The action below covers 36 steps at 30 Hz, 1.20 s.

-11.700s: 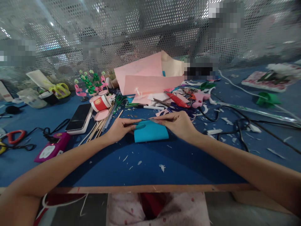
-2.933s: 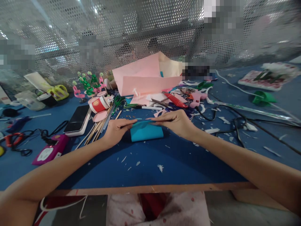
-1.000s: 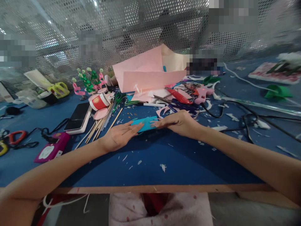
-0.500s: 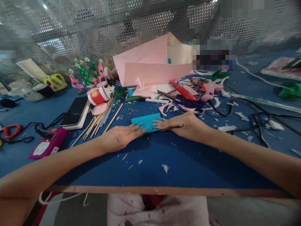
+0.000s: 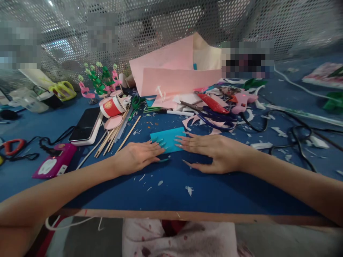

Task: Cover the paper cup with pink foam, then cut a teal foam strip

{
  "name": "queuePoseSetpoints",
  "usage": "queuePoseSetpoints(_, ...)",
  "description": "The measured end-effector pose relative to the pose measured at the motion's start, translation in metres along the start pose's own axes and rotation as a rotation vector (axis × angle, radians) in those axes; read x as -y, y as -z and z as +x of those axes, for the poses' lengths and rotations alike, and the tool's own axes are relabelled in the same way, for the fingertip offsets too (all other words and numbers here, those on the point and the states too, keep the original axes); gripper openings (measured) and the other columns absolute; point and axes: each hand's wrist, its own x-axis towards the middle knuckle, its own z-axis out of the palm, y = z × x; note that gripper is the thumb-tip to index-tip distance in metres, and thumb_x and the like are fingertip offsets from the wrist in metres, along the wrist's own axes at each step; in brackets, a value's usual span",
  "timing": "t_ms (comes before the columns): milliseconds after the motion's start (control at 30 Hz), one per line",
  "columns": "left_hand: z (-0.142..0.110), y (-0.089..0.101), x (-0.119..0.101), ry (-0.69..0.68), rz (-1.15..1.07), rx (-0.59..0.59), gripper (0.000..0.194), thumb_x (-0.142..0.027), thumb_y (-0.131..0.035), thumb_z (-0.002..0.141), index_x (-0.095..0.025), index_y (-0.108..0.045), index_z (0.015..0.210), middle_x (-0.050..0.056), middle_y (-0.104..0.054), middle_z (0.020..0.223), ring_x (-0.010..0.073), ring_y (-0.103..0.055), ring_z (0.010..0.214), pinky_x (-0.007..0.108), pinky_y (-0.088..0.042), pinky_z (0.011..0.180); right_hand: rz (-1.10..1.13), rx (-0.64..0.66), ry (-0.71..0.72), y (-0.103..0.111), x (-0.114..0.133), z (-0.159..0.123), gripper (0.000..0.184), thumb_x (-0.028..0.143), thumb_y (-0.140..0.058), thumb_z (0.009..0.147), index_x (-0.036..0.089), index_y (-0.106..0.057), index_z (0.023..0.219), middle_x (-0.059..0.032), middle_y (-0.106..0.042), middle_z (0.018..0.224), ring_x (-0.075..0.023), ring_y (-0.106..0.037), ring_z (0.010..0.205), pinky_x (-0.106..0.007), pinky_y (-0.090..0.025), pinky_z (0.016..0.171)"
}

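Note:
A folded teal sheet (image 5: 167, 138) lies flat on the blue table (image 5: 203, 185), a little beyond the middle. My left hand (image 5: 139, 157) rests palm down with its fingers stretched out, the tips touching the sheet's near left edge. My right hand (image 5: 213, 151) also lies flat with fingers spread, its fingertips on the sheet's right side. Neither hand grips anything.
Pink paper sheets (image 5: 174, 76), a red cutter (image 5: 213, 103), scissors (image 5: 214, 119) and a pink glue gun (image 5: 242, 101) lie behind. At left sit a red paper cup (image 5: 114, 107), wooden sticks (image 5: 118, 134), a phone (image 5: 85, 125), a magenta device (image 5: 55, 166). Black cables (image 5: 289, 132) run right.
The raised teal fold has been pressed flat on the table. Both hands went from pinching its top edge to lying open, and slid toward me along the sheet.

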Motion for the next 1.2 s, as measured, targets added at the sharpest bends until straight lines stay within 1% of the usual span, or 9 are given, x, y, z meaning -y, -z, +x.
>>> queuePoseSetpoints(100,0.001,-0.006,0.0,0.102,-0.07,-0.081,0.03,-0.024,-0.041,0.09,-0.014,-0.058,0.112,0.004,-0.069,0.102,0.0112,-0.066,0.092,0.022,-0.05,0.09,-0.024,0.028,0.019,-0.001,0.0,0.0,0.039,0.033,-0.05,0.083,0.007,-0.061,0.111,-0.0119,-0.063,0.111,-0.0209,-0.056,0.109,-0.034,-0.043,0.098)
queuePoseSetpoints(233,0.001,-0.007,-0.002,0.088,-0.046,-0.115,0.028,-0.021,-0.044,0.089,-0.013,-0.061,0.109,0.006,-0.07,0.099,0.0129,-0.066,0.091,0.024,-0.052,0.088,-0.007,0.045,0.015,-0.001,-0.002,-0.001,0.04,0.033,-0.05,0.083,0.007,-0.06,0.112,-0.0126,-0.062,0.113,-0.0211,-0.055,0.111,-0.035,-0.042,0.099)
queuePoseSetpoints(467,0.001,-0.002,-0.002,-0.028,-0.009,-0.016,0.03,-0.01,-0.039,0.087,-0.012,-0.062,0.104,0.006,-0.069,0.104,0.0145,-0.063,0.1,0.028,-0.05,0.093,0.027,0.07,0.015,0.0,-0.005,-0.003,0.039,0.031,-0.05,0.084,0.012,-0.058,0.117,-0.009,-0.062,0.115,-0.0185,-0.052,0.114,-0.035,-0.039,0.102)
queuePoseSetpoints(700,-0.002,0.0,0.0,-0.07,0.053,0.072,0.036,-0.011,-0.034,0.088,-0.015,-0.055,0.118,0.006,-0.065,0.113,0.0137,-0.059,0.108,0.029,-0.047,0.096,0.038,0.076,-0.004,0.001,-0.003,-0.002,0.038,0.031,-0.051,0.083,0.013,-0.059,0.116,-0.0093,-0.062,0.114,-0.0187,-0.052,0.114,-0.036,-0.037,0.102)
queuePoseSetpoints(767,-0.002,-0.001,0.002,-0.047,0.061,0.035,0.035,-0.014,-0.035,0.09,-0.016,-0.053,0.119,0.005,-0.067,0.108,0.0134,-0.062,0.102,0.028,-0.05,0.092,0.041,0.072,-0.008,0.002,-0.001,-0.001,0.038,0.032,-0.051,0.083,0.013,-0.059,0.115,-0.0092,-0.062,0.114,-0.0185,-0.052,0.114,-0.035,-0.037,0.103)
queuePoseSetpoints(867,0.0,-0.004,0.005,0.004,0.13,-0.106,0.031,-0.023,-0.042,0.09,-0.019,-0.054,0.117,0.003,-0.072,0.091,0.0124,-0.068,0.084,0.026,-0.056,0.079,0.034,0.038,0.007,0.003,0.0,0.0,0.037,0.032,-0.051,0.083,0.012,-0.061,0.112,-0.0095,-0.063,0.113,-0.0186,-0.051,0.115,-0.035,-0.036,0.103)
queuePoseSetpoints(967,0.004,-0.005,0.005,-0.078,0.205,-0.187,0.029,-0.02,-0.048,0.087,-0.018,-0.054,0.115,0.001,-0.073,0.084,0.0112,-0.068,0.077,0.026,-0.057,0.075,0.028,0.026,0.025,0.003,0.0,0.0,0.038,0.033,-0.05,0.083,0.009,-0.061,0.111,-0.0112,-0.063,0.112,-0.0195,-0.052,0.113,-0.035,-0.037,0.102)
queuePoseSetpoints(1067,0.011,-0.002,0.002,-0.123,0.205,-0.192,0.026,-0.014,-0.05,0.085,-0.016,-0.056,0.11,0.003,-0.072,0.089,0.0123,-0.066,0.085,0.028,-0.055,0.08,0.027,0.041,0.018,0.002,-0.001,0.0,0.04,0.033,-0.05,0.083,0.007,-0.061,0.111,-0.0124,-0.062,0.113,-0.0199,-0.052,0.114,-0.034,-0.038,0.101)
queuePoseSetpoints(1200,0.017,-0.001,0.003,-0.06,0.163,-0.107,0.024,-0.018,-0.047,0.087,-0.015,-0.059,0.108,0.009,-0.066,0.107,0.018,-0.059,0.107,0.038,-0.05,0.092,0.026,0.059,0.002,0.003,-0.001,0.0,0.04,0.033,-0.051,0.082,0.008,-0.06,0.113,-0.0118,-0.062,0.113,-0.02,-0.053,0.113,-0.035,-0.038,0.101)
